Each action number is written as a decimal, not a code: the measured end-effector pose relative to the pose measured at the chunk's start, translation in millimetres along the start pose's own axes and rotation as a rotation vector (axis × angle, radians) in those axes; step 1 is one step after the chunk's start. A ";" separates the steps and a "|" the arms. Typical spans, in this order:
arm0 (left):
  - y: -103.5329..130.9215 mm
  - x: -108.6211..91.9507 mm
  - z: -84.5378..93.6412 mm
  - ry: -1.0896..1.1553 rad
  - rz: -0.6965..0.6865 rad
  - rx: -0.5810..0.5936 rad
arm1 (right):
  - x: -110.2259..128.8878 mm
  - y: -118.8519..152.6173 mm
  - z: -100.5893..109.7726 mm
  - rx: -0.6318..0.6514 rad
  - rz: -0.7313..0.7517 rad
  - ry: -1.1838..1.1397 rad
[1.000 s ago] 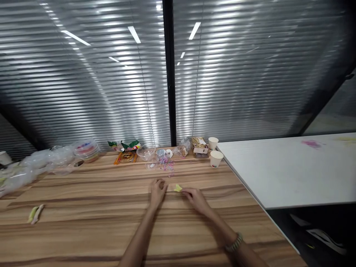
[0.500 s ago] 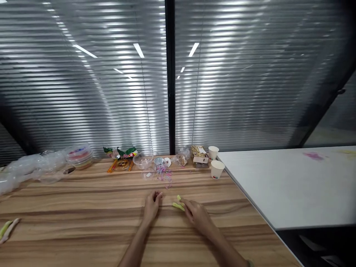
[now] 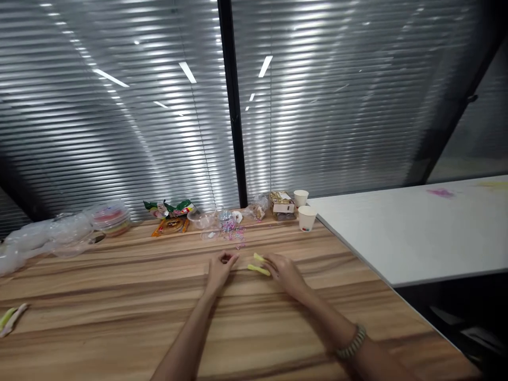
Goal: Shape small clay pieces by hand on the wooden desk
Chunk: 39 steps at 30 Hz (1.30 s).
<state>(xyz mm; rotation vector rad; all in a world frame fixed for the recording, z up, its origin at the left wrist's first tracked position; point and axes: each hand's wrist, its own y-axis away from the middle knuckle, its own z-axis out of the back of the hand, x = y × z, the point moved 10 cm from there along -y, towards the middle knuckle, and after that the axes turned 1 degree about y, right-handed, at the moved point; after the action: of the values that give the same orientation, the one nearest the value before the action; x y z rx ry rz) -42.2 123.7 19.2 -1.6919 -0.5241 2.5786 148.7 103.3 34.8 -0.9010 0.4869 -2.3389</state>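
Two short yellow strips, apparently soft modelling clay, lie side by side on the wooden table: an upper yellow clay strip (image 3: 259, 257) and a lower yellow clay strip (image 3: 257, 269). My right hand (image 3: 282, 271) comes at them from the right, its bent fingers closed at their right ends and covering those ends. To the left, a small gap away from the strips, my left hand (image 3: 221, 269) rests low over the table. Its fingers are curled in toward the thumb, and whatever lies inside them is hidden.
Small pink and purple bits (image 3: 235, 235) are scattered beyond my hands. Behind stand a clear bowl (image 3: 202, 219), snack packets (image 3: 170, 210), a small box (image 3: 283, 206) and a paper cup (image 3: 307, 218). Stacked tubs (image 3: 111, 218) stand far left. A white table (image 3: 397, 233) adjoins at right.
The view has tilted and shifted, so my hands and the table sit higher in the picture. My right hand has shifted slightly at the strips, which now lie more nearly parallel.
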 end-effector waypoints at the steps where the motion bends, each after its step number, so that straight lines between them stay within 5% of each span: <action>1: 1.4 -3.3 -1.0 0.009 -0.007 -0.005 | -1.5 0.0 2.8 -0.022 -0.010 -0.008; 9: 19.2 -30.1 -22.7 0.302 -0.057 0.044 | 4.4 1.3 12.9 -0.119 0.019 -0.072; 18: 33.6 -15.9 -54.5 0.499 0.268 0.297 | 12.8 2.7 0.3 -0.057 0.080 -0.112; 31: 21.6 13.8 -37.5 0.765 0.350 -0.023 | 24.6 1.2 -6.5 0.006 0.125 0.032; 39: 18.3 10.9 -33.9 0.795 0.356 0.019 | 24.6 -1.7 -18.7 0.051 0.148 0.169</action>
<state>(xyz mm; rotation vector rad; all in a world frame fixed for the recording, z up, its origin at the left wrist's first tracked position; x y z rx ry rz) -13.3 117.6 -7.8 -2.7457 -0.1598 1.7774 120.1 91.4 34.4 -0.6250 0.5411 -2.2908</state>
